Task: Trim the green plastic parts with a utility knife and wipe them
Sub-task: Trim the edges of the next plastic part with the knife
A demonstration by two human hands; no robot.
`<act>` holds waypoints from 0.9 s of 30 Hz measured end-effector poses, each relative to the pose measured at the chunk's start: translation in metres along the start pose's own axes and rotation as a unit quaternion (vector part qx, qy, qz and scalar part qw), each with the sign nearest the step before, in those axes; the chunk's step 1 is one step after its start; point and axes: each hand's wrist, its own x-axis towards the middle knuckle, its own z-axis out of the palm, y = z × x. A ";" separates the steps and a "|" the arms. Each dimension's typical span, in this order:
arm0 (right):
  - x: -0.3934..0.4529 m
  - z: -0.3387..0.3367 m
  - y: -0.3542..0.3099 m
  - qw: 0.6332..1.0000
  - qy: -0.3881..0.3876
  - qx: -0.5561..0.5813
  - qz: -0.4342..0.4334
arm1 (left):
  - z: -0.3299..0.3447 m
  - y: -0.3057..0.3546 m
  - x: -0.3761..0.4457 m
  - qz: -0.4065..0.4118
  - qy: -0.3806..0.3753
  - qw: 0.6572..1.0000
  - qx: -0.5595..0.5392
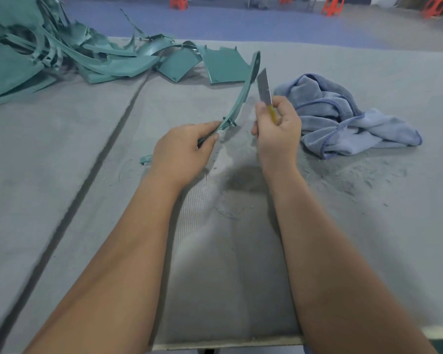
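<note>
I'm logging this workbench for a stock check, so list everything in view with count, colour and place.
Curved green plastic strip: one, teal green, held up over the table centre.
Utility knife with yellow handle: one, silver blade pointing up, right of the strip.
Heap of green plastic parts and offcuts: many, teal green, far left of the table.
Small green plastic scrap: one, teal green, on the table beside the left wrist.
Crumpled blue cloth: one, light blue, on the table at the right.
Grey felt-covered table: one, grey, with fine shavings at the right.
Orange stools: several, orange, on the floor far behind.
Left hand: one, grips the strip's lower end.
Right hand: one, grips the knife handle.
</note>
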 end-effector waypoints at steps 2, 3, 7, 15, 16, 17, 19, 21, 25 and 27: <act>0.003 -0.002 0.000 0.999 0.004 -0.014 0.035 | 0.001 0.000 -0.002 -0.017 -0.020 0.999 -0.042; 0.006 -0.003 0.000 0.998 0.007 -0.021 0.051 | 0.002 0.000 -0.002 -0.025 -0.026 0.998 -0.060; 0.016 -0.003 -0.003 0.996 0.005 -0.084 0.014 | 0.006 -0.001 -0.004 -0.039 -0.030 0.994 -0.094; 0.019 0.006 0.005 0.986 -0.004 -0.162 -0.021 | 0.007 -0.004 -0.002 -0.039 -0.027 0.994 -0.101; 0.016 0.007 0.007 0.984 -0.015 -0.174 -0.028 | 0.007 -0.005 -0.001 -0.041 -0.022 0.994 -0.098; 0.012 0.009 0.008 0.981 -0.027 -0.188 -0.034 | 0.008 -0.005 0.000 -0.044 -0.017 0.994 -0.097; 0.004 0.013 0.010 0.971 -0.057 -0.227 -0.052 | 0.008 -0.006 0.002 -0.054 -0.007 0.993 -0.101; -0.004 0.016 0.010 0.961 -0.081 -0.256 -0.072 | 0.008 -0.006 0.002 -0.060 -0.002 0.993 -0.100; -0.006 0.017 0.004 0.980 -0.012 -0.185 -0.074 | 0.006 -0.004 0.001 -0.054 -0.022 0.993 -0.104; -0.005 0.018 0.004 0.980 0.016 -0.185 -0.071 | 0.005 -0.004 0.001 -0.054 -0.026 0.993 -0.101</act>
